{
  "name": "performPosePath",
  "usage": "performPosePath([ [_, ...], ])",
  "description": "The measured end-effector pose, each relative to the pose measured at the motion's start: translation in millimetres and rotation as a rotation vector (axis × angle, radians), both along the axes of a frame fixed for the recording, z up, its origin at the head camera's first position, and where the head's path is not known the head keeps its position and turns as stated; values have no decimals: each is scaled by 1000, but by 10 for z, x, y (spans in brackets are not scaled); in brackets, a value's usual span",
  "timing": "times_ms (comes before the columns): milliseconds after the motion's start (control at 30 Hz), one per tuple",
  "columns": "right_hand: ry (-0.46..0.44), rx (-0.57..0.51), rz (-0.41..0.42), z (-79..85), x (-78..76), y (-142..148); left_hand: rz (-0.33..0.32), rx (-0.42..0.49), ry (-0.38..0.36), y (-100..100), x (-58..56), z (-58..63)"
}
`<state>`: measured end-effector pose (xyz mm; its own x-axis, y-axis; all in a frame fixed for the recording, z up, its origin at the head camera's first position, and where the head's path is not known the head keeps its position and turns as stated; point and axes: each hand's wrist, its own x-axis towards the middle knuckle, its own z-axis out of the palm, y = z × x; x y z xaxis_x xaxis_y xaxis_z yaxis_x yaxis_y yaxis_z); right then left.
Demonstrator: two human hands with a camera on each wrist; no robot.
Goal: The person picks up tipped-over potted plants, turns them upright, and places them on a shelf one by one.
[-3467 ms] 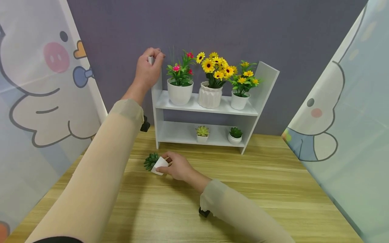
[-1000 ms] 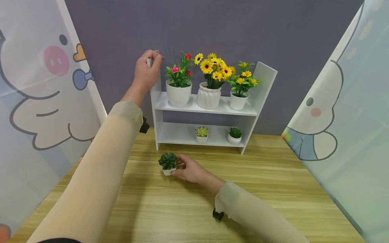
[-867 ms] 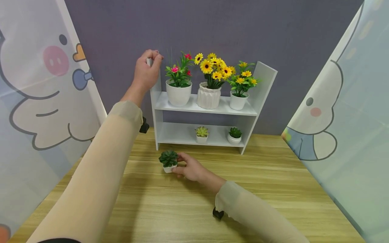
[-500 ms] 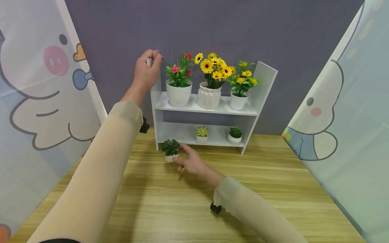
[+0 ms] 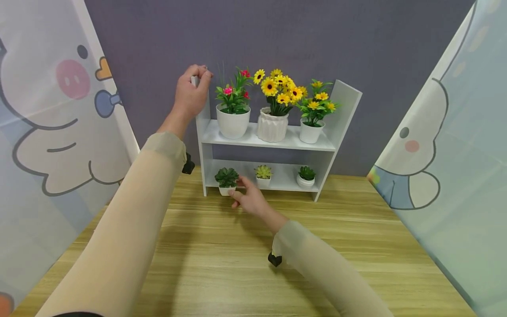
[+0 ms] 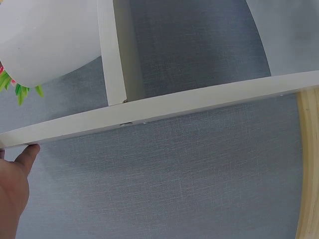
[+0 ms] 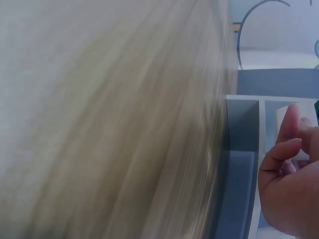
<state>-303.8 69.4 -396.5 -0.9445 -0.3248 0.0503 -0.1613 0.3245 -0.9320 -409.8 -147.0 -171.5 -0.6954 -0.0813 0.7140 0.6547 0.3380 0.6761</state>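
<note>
My left hand [image 5: 192, 92] grips the top of the left side panel of a small white two-tier shelf [image 5: 348, 110]. In the left wrist view its thumb [image 6: 28, 157] presses the panel's edge. My right hand [image 5: 253, 201] pinches the white pot of a dark green potted succulent [image 5: 227, 177] from its right side. The succulent is upright at the front left of the lower tier; whether its pot touches the board cannot be told. In the right wrist view the white pot [image 7: 285, 119] is partly hidden behind the fingers.
The lower tier also bears a yellow-green succulent [image 5: 263, 175] and a round-potted one [image 5: 306, 176]. Above stand a pink-flowered plant [image 5: 233, 121], a sunflower pot [image 5: 273, 125] and a yellow-flowered plant [image 5: 311, 131]. The wooden table [image 5: 222, 273] extends in front, with printed curtains at both sides.
The dark green succulent, at first tilted over the table in my right hand, has been turned upright and carried forward and up to the lower tier. My left hand keeps its place on the shelf.
</note>
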Motion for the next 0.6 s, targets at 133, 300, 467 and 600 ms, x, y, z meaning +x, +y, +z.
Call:
performPosePath([
  [133, -3, -5, -19, -29, -72, -4, -3, -1, -6, 2, -6, -10],
  [300, -7, 1, -43, -46, -138, -6, -4, 2, -2, 10, -9, -14],
  [467, -29, -6, -68, -72, -199, -14, -4, 4, -2, 7, -6, -15],
  [600, -36, -18, -77, -108, -275, -40, 10, -8, 8, 2, -4, -16],
])
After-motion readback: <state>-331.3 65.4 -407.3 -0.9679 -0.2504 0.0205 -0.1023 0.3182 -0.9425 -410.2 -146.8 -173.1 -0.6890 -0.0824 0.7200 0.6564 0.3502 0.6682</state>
